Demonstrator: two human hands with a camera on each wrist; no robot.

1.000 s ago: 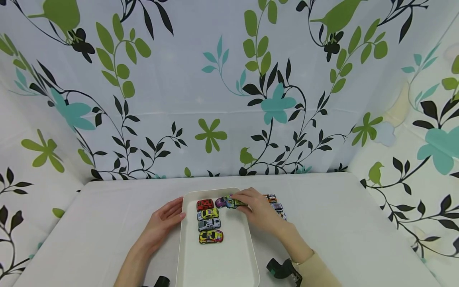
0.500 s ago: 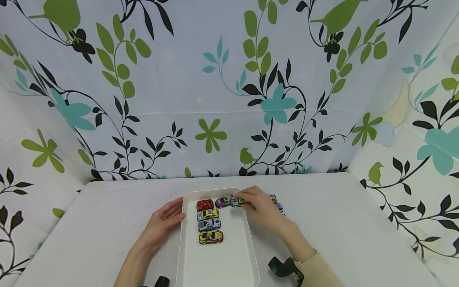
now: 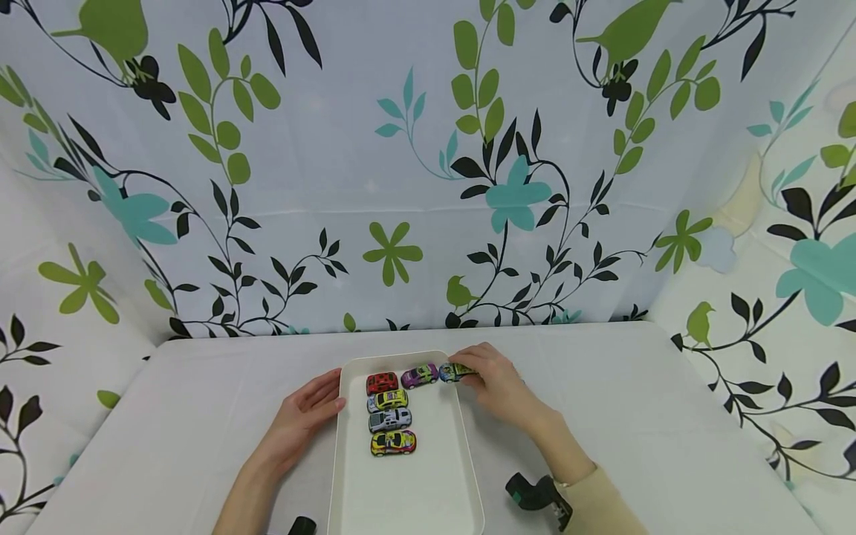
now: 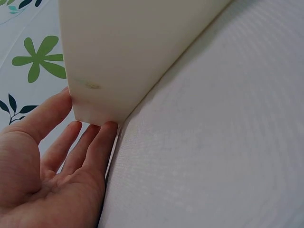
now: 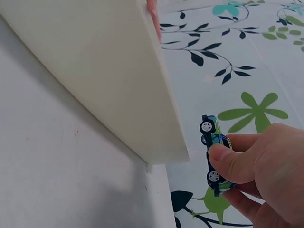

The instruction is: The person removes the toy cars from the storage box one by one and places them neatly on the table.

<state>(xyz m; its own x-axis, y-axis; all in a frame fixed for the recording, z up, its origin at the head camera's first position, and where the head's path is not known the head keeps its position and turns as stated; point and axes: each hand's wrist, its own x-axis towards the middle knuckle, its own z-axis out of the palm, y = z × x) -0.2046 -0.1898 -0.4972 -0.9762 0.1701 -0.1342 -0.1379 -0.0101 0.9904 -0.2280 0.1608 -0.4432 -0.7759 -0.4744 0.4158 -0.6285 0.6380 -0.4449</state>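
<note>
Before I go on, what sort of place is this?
Probably an indoor tabletop booth set up for handling work: a leaf-and-bird-patterned backdrop stands behind and on both sides of a white table, which bears a shallow tray of toy cars.

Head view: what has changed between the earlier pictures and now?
The right hand, still holding the green car, moved right, away from the purple car; the cars outside the tray are no longer visible. The left hand, purple car and column of four cars stayed put.

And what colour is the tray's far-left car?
The car is red and black, clearest in the head view.
</note>
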